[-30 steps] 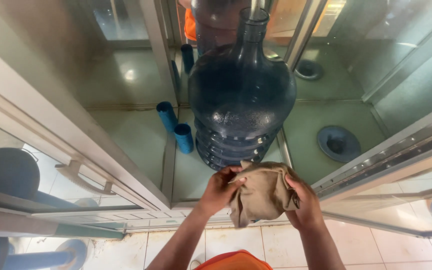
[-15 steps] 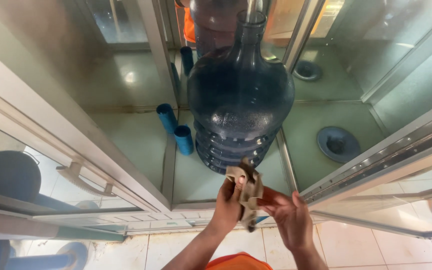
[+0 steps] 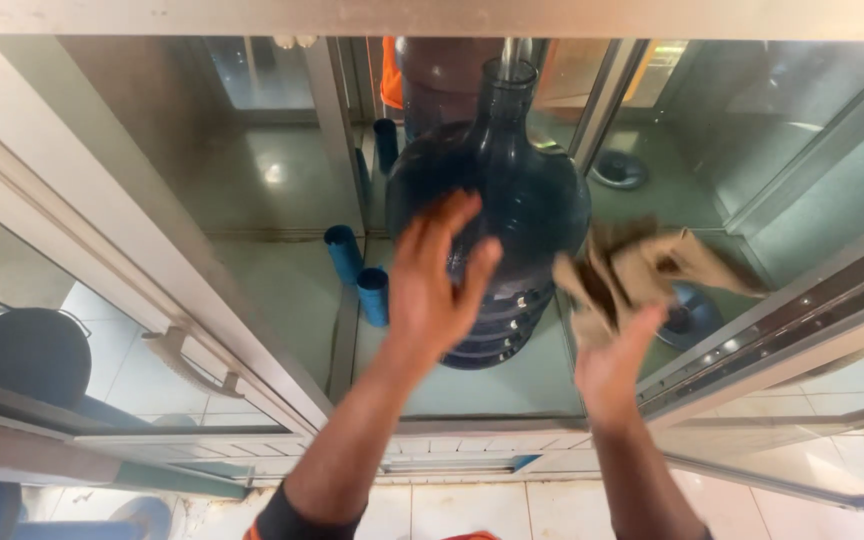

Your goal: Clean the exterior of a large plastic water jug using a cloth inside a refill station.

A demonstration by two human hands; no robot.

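Observation:
A large dark blue water bottle (image 3: pixel 527 200) stands upright inside a steel-framed glass cabinet, its neck under a metal pipe. My left hand (image 3: pixel 435 280) is spread open against the bottle's near left side. My right hand (image 3: pixel 614 362) holds a crumpled brown cloth (image 3: pixel 642 270) just right of the bottle, beside its shoulder.
Two short blue tubes (image 3: pixel 360 270) stand on the cabinet floor left of the bottle, a third (image 3: pixel 386 143) behind. Round drains (image 3: pixel 620 168) sit in the floor at right. A sliding glass door with a handle (image 3: pixel 192 362) lies at left, a steel rail (image 3: pixel 792 320) at right.
Both hands rose from the cabinet's front edge. The left hand let go of the cloth and went onto the bottle; the right hand carried the cloth up to the bottle's right side.

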